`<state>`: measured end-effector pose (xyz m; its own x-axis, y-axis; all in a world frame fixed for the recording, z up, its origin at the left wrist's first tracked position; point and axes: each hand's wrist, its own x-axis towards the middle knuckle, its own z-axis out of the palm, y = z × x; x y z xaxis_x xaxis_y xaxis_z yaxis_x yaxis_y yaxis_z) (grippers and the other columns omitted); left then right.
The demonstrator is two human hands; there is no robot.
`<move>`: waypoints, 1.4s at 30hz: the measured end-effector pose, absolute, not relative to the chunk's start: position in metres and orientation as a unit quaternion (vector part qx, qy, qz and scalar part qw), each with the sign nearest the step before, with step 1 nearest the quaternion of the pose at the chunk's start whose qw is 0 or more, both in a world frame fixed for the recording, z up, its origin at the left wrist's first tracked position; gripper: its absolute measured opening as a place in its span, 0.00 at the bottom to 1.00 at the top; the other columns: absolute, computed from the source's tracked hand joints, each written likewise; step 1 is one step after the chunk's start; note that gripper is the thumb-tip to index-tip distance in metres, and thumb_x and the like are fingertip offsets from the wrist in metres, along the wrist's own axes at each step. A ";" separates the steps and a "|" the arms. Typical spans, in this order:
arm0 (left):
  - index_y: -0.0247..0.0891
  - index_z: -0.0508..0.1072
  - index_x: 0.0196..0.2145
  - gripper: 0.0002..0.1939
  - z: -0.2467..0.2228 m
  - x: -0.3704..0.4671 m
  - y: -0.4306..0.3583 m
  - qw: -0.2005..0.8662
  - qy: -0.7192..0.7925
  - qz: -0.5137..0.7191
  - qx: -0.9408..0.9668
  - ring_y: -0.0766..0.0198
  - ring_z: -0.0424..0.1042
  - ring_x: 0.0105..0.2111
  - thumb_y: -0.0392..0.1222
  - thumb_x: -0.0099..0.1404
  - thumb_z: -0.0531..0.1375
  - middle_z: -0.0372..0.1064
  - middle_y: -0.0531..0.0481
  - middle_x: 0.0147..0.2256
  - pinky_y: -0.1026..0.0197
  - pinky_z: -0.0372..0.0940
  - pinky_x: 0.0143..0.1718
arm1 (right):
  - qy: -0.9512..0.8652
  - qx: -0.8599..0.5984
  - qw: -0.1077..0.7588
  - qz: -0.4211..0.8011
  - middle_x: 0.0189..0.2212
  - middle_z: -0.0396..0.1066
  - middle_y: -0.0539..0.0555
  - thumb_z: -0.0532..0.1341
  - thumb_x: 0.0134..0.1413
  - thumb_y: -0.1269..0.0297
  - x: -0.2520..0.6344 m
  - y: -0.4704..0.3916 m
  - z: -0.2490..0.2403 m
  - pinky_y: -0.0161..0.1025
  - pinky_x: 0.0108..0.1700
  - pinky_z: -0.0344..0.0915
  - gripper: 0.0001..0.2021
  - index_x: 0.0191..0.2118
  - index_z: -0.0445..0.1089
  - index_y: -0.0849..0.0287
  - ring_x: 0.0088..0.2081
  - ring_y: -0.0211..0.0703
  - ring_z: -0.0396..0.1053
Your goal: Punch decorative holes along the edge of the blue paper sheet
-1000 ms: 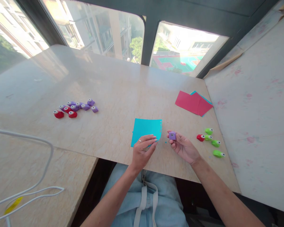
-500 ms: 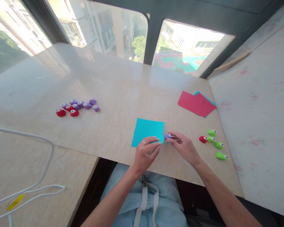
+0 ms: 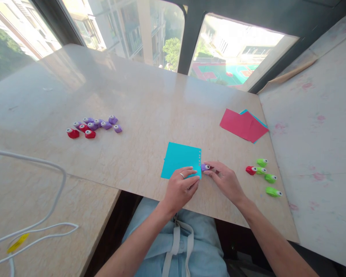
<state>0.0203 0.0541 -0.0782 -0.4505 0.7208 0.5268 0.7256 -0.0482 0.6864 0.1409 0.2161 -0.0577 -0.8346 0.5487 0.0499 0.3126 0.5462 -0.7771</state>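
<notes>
A sheet of blue paper (image 3: pixel 180 157) lies on the counter in front of me, with a row of small punched holes down its right edge. My left hand (image 3: pixel 183 188), a ring on one finger, grips the sheet by its lower right corner. Between the thumb and fingers of my right hand (image 3: pixel 223 179) is a small purple craft punch (image 3: pixel 205 167). The punch sits against the paper's right edge, just below the row of holes. Whether the paper is inside its slot I cannot tell.
Several purple punches (image 3: pixel 106 125) and red punches (image 3: pixel 73 133) stand at the left. Green punches (image 3: pixel 273 192) and one red punch (image 3: pixel 250 170) are at the right. Red paper sheets (image 3: pixel 239 125) lie farther back, over blue ones. A white cable (image 3: pixel 57 169) loops at the left.
The purple punch has come slightly closer to the paper's edge. The holes looked reddish before and look pale now. My view has shifted a little; both hands keep their holds.
</notes>
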 end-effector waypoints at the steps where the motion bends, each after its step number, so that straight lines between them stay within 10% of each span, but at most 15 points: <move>1: 0.39 0.77 0.37 0.05 -0.078 0.021 0.054 0.002 -0.689 -0.498 -0.526 0.56 0.73 0.48 0.34 0.64 0.61 0.75 0.49 0.42 0.53 0.69 0.46 | -0.869 -0.246 0.146 0.403 0.44 0.74 0.52 0.60 0.61 0.59 0.141 0.217 -0.058 0.42 0.45 0.66 0.12 0.47 0.73 0.56 0.43 0.45 0.70; 42: 0.38 0.76 0.38 0.08 -0.081 0.022 0.053 -0.010 -0.675 -0.437 -0.594 0.57 0.69 0.52 0.36 0.69 0.57 0.75 0.47 0.44 0.52 0.68 0.49 | -0.916 -0.184 0.134 0.331 0.46 0.73 0.57 0.57 0.63 0.62 0.139 0.214 -0.055 0.49 0.53 0.66 0.12 0.48 0.74 0.56 0.48 0.50 0.69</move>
<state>0.0222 0.0526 -0.0810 -0.2939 0.8108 0.5062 0.7941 -0.0876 0.6015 0.1388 0.2141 -0.0548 -0.8967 0.4251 0.1235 0.2477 0.7132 -0.6558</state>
